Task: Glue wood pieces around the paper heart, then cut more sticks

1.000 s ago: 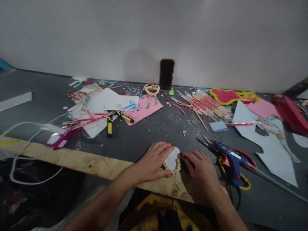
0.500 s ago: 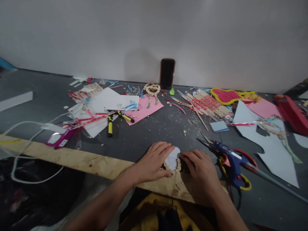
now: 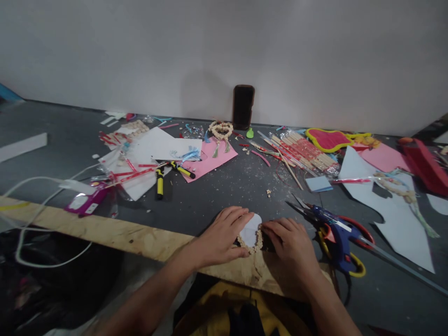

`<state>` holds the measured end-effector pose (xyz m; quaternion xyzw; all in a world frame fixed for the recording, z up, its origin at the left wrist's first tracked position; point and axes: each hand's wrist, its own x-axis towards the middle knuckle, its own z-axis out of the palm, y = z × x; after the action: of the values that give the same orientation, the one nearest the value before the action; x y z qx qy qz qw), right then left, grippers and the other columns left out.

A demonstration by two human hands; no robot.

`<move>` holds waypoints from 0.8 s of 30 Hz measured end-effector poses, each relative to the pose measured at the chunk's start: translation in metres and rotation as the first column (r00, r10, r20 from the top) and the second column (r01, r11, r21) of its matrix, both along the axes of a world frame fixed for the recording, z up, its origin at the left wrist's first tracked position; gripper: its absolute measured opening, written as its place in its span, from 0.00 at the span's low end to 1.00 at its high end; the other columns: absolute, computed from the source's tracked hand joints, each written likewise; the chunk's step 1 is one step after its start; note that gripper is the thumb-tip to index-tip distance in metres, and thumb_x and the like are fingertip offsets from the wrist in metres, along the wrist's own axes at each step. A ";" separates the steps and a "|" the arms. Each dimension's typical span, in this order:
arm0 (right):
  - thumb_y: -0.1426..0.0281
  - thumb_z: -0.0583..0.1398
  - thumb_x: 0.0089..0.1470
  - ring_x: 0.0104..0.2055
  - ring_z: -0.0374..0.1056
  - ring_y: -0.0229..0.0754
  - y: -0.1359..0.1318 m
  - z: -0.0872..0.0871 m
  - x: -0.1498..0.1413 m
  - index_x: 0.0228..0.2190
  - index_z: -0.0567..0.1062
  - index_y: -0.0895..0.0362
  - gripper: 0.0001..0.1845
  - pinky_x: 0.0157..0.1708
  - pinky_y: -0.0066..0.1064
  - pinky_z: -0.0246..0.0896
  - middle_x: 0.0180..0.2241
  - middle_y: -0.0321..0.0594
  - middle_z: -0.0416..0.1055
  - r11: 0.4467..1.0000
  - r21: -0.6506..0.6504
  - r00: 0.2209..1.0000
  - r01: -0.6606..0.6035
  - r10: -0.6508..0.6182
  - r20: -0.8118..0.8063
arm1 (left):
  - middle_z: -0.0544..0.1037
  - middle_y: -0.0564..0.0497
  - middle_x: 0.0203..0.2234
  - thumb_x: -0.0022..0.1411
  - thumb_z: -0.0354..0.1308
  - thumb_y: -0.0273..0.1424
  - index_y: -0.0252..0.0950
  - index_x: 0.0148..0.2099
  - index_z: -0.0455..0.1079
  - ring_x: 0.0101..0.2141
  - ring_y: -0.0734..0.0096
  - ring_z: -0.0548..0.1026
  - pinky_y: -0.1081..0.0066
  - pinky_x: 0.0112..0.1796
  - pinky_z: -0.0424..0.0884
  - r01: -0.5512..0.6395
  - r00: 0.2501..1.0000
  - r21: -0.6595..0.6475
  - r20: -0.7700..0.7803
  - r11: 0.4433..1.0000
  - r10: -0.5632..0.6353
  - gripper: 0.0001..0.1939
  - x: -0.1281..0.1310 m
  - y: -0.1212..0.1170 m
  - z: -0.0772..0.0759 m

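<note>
Near the front edge of the grey bench [image 3: 210, 205], my left hand [image 3: 226, 233] lies flattened, fingers extended over one side of the white rounded paper piece [image 3: 250, 231]. My right hand [image 3: 292, 240] has its fingers bent in at the pale bead strand [image 3: 259, 240]; whether they pinch it, I can't tell. I seem to be steadying and adjusting, which calls for light, even pressure. The paper's long axis runs away from me, rounded end wallward; the smaller beads curve around its near end.
</note>
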<state>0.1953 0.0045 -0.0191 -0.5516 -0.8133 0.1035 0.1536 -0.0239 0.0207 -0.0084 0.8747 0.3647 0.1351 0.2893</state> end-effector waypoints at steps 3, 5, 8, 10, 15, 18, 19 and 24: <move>0.68 0.51 0.57 0.35 0.64 0.41 -0.001 0.000 0.000 0.34 0.75 0.51 0.12 0.34 0.32 0.51 0.32 0.38 0.72 1.000 0.001 1.000 -0.003 0.003 0.014 | 0.55 0.40 0.58 0.55 0.55 0.44 0.35 0.62 0.45 0.58 0.56 0.49 0.55 0.56 0.49 -0.004 1.000 0.006 -0.008 1.000 0.004 0.38 -0.002 0.000 0.001; 0.68 0.52 0.57 0.35 0.65 0.41 0.000 -0.001 0.000 0.34 0.75 0.51 0.11 0.34 0.32 0.51 0.32 0.38 0.73 1.000 0.008 1.000 -0.001 0.001 0.020 | 0.55 0.40 0.58 0.55 0.54 0.43 0.35 0.62 0.45 0.59 0.55 0.48 0.54 0.56 0.49 -0.008 1.000 0.014 -0.009 1.000 0.008 0.38 -0.003 0.000 0.001; 0.68 0.52 0.57 0.34 0.65 0.41 0.000 -0.002 0.000 0.35 0.75 0.51 0.12 0.32 0.32 0.51 0.31 0.38 0.73 1.000 0.022 1.000 0.005 -0.006 0.028 | 0.54 0.40 0.59 0.56 0.53 0.41 0.36 0.63 0.43 0.59 0.55 0.48 0.53 0.56 0.48 0.001 1.000 0.021 -0.017 1.000 0.000 0.37 -0.004 0.000 0.002; 0.68 0.52 0.57 0.34 0.65 0.40 0.000 -0.001 -0.001 0.36 0.75 0.51 0.11 0.32 0.32 0.50 0.31 0.38 0.72 1.000 0.028 0.999 0.007 -0.007 0.033 | 0.54 0.41 0.59 0.56 0.53 0.40 0.36 0.63 0.43 0.59 0.55 0.47 0.53 0.56 0.48 0.012 1.000 0.023 -0.029 1.000 -0.011 0.37 -0.004 0.001 0.003; 0.67 0.53 0.56 0.35 0.64 0.41 -0.001 0.000 -0.003 0.37 0.74 0.51 0.10 0.32 0.32 0.49 0.31 0.38 0.72 0.999 0.029 0.999 0.016 -0.018 0.045 | 0.52 0.41 0.60 0.56 0.52 0.33 0.36 0.64 0.41 0.60 0.57 0.46 0.54 0.57 0.47 0.028 0.999 0.036 -0.048 0.999 -0.026 0.36 -0.004 0.002 0.008; 0.66 0.53 0.56 0.34 0.63 0.42 -0.002 0.001 -0.005 0.35 0.74 0.51 0.10 0.33 0.33 0.48 0.30 0.38 0.71 0.999 0.023 0.999 0.023 -0.024 0.048 | 0.52 0.41 0.60 0.54 0.55 0.36 0.36 0.63 0.41 0.59 0.55 0.46 0.54 0.56 0.48 -0.021 0.998 0.036 -0.059 0.999 0.023 0.39 -0.004 0.000 0.007; 0.66 0.53 0.56 0.34 0.63 0.42 -0.002 0.001 -0.005 0.34 0.74 0.51 0.10 0.33 0.33 0.48 0.30 0.38 0.71 1.000 0.021 0.999 0.023 -0.024 0.047 | 0.52 0.40 0.59 0.53 0.56 0.39 0.36 0.63 0.42 0.59 0.54 0.47 0.54 0.56 0.49 -0.054 0.996 0.037 -0.065 0.998 0.056 0.40 -0.004 -0.002 0.006; 0.66 0.53 0.57 0.35 0.64 0.41 -0.004 0.000 -0.001 0.33 0.73 0.53 0.09 0.35 0.33 0.51 0.32 0.39 0.71 1.000 0.008 1.000 0.019 -0.019 0.020 | 0.58 0.41 0.56 0.49 0.58 0.48 0.37 0.62 0.45 0.55 0.51 0.52 0.52 0.53 0.51 -0.232 0.965 0.067 -0.106 0.970 0.238 0.44 0.002 -0.011 0.000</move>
<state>0.1944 0.0001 -0.0196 -0.5595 -0.8100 0.0933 0.1486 -0.0217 0.0097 -0.0079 0.8390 0.4778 0.1285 0.2262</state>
